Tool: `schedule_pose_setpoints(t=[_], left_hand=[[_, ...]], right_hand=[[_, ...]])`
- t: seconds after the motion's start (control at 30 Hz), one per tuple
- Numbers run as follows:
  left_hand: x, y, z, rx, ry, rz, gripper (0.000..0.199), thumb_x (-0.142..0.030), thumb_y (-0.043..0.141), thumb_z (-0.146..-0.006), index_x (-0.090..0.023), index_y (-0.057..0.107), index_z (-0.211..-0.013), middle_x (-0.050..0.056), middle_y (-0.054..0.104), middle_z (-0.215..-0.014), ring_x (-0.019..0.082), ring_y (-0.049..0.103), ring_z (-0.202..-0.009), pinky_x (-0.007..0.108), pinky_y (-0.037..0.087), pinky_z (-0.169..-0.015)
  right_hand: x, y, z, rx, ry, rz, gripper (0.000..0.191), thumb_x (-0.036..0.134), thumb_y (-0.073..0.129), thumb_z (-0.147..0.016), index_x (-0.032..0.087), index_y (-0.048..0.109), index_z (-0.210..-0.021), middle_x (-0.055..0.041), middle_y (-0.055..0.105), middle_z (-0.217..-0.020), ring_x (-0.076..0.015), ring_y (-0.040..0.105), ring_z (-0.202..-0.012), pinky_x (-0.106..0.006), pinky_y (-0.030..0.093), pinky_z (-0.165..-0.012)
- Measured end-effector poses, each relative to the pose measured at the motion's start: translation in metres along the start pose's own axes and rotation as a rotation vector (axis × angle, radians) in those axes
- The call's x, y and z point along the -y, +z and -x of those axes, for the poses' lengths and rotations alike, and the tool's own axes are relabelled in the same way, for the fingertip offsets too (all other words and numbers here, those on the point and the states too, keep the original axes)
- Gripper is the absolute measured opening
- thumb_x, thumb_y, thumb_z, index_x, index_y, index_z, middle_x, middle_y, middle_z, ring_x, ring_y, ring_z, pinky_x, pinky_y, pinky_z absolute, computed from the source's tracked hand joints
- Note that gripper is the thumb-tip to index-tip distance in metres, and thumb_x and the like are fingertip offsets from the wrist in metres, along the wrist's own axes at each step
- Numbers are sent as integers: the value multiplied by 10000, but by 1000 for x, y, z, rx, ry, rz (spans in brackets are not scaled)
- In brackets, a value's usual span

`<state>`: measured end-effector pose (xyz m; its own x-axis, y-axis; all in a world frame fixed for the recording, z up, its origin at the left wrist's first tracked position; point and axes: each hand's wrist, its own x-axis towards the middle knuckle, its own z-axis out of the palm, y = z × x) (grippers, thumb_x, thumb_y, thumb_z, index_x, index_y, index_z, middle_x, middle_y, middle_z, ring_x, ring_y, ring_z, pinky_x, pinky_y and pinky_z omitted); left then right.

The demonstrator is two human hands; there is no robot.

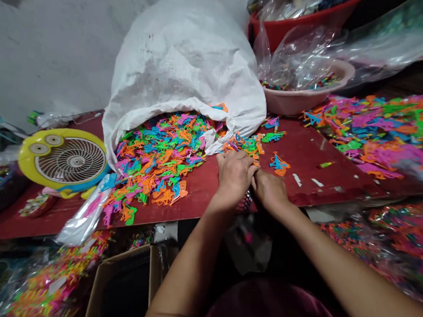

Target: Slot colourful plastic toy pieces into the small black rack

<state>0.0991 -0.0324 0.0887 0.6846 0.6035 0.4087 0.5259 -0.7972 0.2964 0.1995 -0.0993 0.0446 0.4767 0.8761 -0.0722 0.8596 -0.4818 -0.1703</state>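
My left hand [235, 177] and my right hand [270, 190] press close together near the front edge of a dark red tabletop [307, 170]. Their fingers hide whatever they may hold. A small dark-and-pink patterned bundle [245, 202] shows just below them, between my wrists. Just beyond my left fingertips lies a small cluster of orange and green plastic pieces [242, 146]. A large heap of small neon plastic toy-shaped pieces [160, 157] spills from a white woven sack [182, 63]. A blue-and-orange piece [278, 164] lies beside my right hand.
Another neon heap [374, 133] covers the table's right side, beyond a pink basin [302, 97] under clear plastic. A red tub [296, 25] stands behind it. A yellow round fan [63, 160] sits left. Filled plastic bags and a cardboard box [115, 293] lie below the table edge.
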Motion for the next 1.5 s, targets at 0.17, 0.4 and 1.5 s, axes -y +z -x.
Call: schedule_pose_setpoints(t=[0.17, 0.4, 1.5], left_hand=[[-6, -8, -3, 29, -8, -75, 221, -352, 586, -956, -202, 714, -856, 65, 716, -970, 259, 597, -994, 434, 357, -867], [4, -19, 12, -130, 65, 67, 332, -447, 648, -911, -201, 689, -1130, 68, 683, -1078, 225, 602, -1057, 366, 400, -910], [37, 14, 51, -522, -210, 80, 227, -350, 503, -987, -183, 655, -964, 76, 678, -955, 193, 608, -939, 346, 466, -860]], right_hand=[[0, -1, 6, -66, -22, -66, 429, 372, 334, -1027, 142, 591, -1283, -185, 726, -1050, -241, 699, -923, -312, 452, -776], [-32, 8, -1, -56, -125, -243, 259, 313, 501, -955, 136, 679, -1022, -102, 734, -937, -176, 653, -828, -244, 386, -687], [-32, 18, 8, -170, -102, -308, 261, 309, 487, -976, 142, 642, -1105, -113, 713, -1028, -212, 646, -929, -283, 393, -737]])
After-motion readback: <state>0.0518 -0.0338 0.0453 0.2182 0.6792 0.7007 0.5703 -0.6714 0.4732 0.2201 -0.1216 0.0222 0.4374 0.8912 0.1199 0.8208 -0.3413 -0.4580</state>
